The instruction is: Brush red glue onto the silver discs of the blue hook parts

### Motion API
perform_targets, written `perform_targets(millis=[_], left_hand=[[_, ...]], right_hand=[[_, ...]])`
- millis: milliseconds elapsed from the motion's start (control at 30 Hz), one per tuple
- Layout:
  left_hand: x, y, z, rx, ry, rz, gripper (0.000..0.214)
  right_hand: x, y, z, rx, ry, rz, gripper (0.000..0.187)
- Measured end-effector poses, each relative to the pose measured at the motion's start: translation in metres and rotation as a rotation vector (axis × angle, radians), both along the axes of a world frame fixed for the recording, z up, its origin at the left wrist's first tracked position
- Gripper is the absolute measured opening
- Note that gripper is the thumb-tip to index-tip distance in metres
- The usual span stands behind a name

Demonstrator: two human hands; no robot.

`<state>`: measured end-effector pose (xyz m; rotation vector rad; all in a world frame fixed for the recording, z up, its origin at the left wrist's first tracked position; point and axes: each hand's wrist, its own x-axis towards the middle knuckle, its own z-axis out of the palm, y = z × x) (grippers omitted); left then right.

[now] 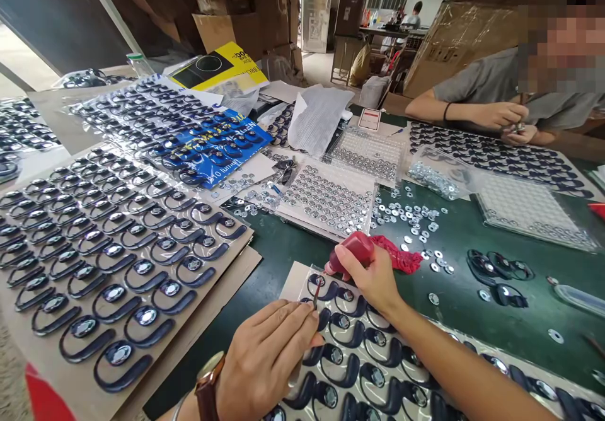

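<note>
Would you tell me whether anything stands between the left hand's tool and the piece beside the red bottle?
Nothing visible: the pointed tool in the left hand reaches over that curved piece, with the red bottle in the right hand alongside.

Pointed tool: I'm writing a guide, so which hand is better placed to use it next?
Probably the left hand: it grips the pointed tool, whose tip is at a dark hook-shaped piece; the right hand holds the red bottle.
</note>
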<state>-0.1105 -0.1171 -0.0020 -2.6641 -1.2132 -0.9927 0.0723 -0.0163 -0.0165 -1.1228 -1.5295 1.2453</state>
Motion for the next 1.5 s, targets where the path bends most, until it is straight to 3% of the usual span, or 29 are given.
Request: perform_targets(millis=[1167,1500], left_hand=[[-0.0031,0.0039,0.0027,-0.08,-0.086,0.018,0.024],[-0.0065,0.0072,0.0056,-0.19,-0.194,0.055,0.021]], right_hand=[[0.0051,0.0012,-0.0013,0.037,-0.037,-0.028,0.027],[0.0072,0.0005,0.0023,0.046,-0.071,-0.048,0.028]])
